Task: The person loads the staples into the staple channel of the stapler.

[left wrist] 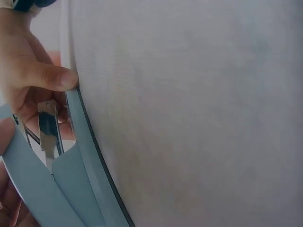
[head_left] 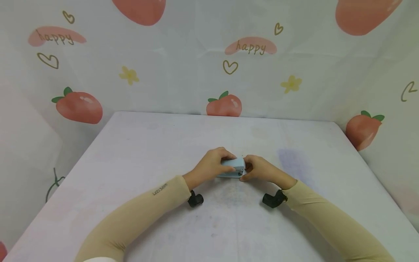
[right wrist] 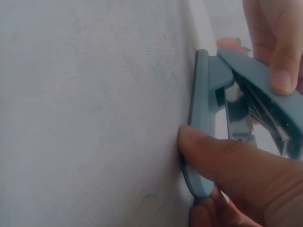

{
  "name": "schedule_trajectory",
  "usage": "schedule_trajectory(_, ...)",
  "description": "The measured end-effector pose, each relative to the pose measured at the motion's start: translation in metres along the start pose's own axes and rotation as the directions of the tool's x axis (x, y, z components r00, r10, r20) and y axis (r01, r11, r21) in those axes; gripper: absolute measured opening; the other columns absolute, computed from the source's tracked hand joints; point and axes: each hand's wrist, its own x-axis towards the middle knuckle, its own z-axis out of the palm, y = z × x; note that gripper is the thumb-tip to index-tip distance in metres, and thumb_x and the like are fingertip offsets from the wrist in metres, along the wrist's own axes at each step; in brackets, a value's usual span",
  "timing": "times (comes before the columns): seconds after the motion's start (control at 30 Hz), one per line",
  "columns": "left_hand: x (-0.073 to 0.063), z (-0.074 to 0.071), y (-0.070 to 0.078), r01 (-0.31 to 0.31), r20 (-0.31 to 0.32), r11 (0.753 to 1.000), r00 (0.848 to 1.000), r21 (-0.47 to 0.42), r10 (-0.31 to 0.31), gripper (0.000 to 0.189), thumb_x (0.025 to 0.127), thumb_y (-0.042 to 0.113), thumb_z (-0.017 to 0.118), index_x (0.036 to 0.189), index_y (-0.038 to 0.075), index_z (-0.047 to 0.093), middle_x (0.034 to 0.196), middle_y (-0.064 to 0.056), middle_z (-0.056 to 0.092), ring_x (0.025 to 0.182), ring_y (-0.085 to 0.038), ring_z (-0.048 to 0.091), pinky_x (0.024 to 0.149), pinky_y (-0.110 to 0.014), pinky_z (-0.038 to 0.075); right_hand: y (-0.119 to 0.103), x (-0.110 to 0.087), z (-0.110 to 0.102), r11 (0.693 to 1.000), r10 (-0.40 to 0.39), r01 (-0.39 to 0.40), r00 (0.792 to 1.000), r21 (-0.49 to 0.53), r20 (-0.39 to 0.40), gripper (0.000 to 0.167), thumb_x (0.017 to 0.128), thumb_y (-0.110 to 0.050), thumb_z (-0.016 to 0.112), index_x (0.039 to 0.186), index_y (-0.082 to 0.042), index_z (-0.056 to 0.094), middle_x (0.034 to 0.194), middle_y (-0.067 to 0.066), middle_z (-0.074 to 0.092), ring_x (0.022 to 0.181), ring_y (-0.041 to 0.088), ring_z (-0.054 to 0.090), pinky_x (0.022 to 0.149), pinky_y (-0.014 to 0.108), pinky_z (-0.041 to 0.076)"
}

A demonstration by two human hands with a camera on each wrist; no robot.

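Observation:
A light blue stapler (head_left: 233,165) rests on the white-covered table between both hands. My left hand (head_left: 211,163) holds its upper arm, with the thumb (right wrist: 282,80) on the near side. At the opposite end, my right hand (head_left: 262,169) pinches the base, its thumb (left wrist: 61,79) along the lower edge. The top cover (right wrist: 265,75) is swung up away from the base, and the shiny metal staple magazine (right wrist: 239,116) shows between them. Whether staples lie inside cannot be made out. Some fingers of both hands are hidden behind the stapler.
The table (head_left: 183,138) has a pale cloth with a faint purple stain (head_left: 294,162) on the right. A printed curtain (head_left: 183,72) with fruit patterns hangs behind its far edge. Black wrist cameras (head_left: 195,199) sit below each wrist. A green cord (head_left: 55,183) hangs at left.

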Motion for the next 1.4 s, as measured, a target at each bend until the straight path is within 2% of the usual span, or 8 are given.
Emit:
schedule_trajectory(0.23,0.0034,0.0022,0.001,0.015,0.03,0.998,0.999,0.055,-0.017,0.031,0.08,0.021,0.08,0.109,0.014,0.072,0.098,0.005,0.064,0.091,-0.009,0.06,0.081,-0.023,0.049,0.0015,0.0008,-0.0001,1.0,-0.018,0.018,1.0,0.007,0.003,0.048,0.074,-0.011,0.083,0.114,0.003,0.061,0.107,0.015,0.065,0.098,0.026,0.065,0.085,0.036,0.053)
schedule_trajectory(0.5,0.0085,-0.0006,-0.0025,0.054,0.083,0.998,0.995,-0.027,-0.051,0.033,0.077,0.019,0.082,0.108,0.014,0.071,0.104,0.003,0.067,0.091,-0.009,0.061,0.084,-0.025,0.049,0.0022,0.0022,-0.0004,0.999,-0.032,0.032,0.999,-0.013,0.003,0.045,0.074,-0.012,0.084,0.111,0.002,0.062,0.105,0.013,0.065,0.096,0.024,0.065,0.083,0.036,0.053)
schedule_trajectory(0.8,0.0094,-0.0005,-0.0041,0.051,0.091,0.998,0.995,-0.037,-0.048,0.035,0.076,0.019,0.083,0.108,0.013,0.071,0.104,0.002,0.068,0.09,-0.009,0.06,0.084,-0.025,0.048,0.0002,0.0022,-0.0004,1.0,-0.011,0.011,1.0,-0.02,0.002,0.045,0.073,-0.012,0.084,0.11,0.002,0.062,0.103,0.012,0.065,0.095,0.022,0.064,0.083,0.037,0.052)
schedule_trajectory(1.2,0.0087,-0.0005,-0.0028,0.079,0.105,0.996,0.992,-0.038,-0.074,0.036,0.077,0.018,0.083,0.11,0.012,0.071,0.105,0.001,0.067,0.091,-0.009,0.059,0.084,-0.026,0.048,0.0006,0.0022,0.0015,1.0,-0.009,0.009,1.0,0.002,0.012,0.045,0.074,-0.011,0.084,0.111,0.002,0.062,0.105,0.013,0.065,0.096,0.023,0.064,0.084,0.037,0.053)
schedule_trajectory(1.3,0.0084,-0.0006,-0.0028,0.073,0.116,0.997,0.991,-0.028,-0.07,0.038,0.078,0.019,0.081,0.114,0.012,0.069,0.109,0.0,0.067,0.096,-0.011,0.06,0.087,-0.027,0.048,0.0021,0.0021,0.0012,1.0,-0.024,0.023,0.999,0.015,0.024,0.045,0.075,-0.011,0.083,0.112,0.001,0.062,0.106,0.013,0.064,0.097,0.024,0.065,0.084,0.036,0.053)
schedule_trajectory(1.4,0.0052,-0.0047,-0.0013,0.063,0.125,0.998,0.99,-0.011,-0.061,0.046,0.082,0.024,0.078,0.124,0.013,0.064,0.12,-0.001,0.065,0.11,-0.016,0.059,0.095,-0.032,0.047,0.0036,0.0009,-0.0002,0.999,-0.043,0.042,0.999,0.025,0.029,0.045,0.075,-0.013,0.082,0.113,-0.001,0.061,0.106,0.012,0.064,0.097,0.023,0.064,0.084,0.037,0.053)
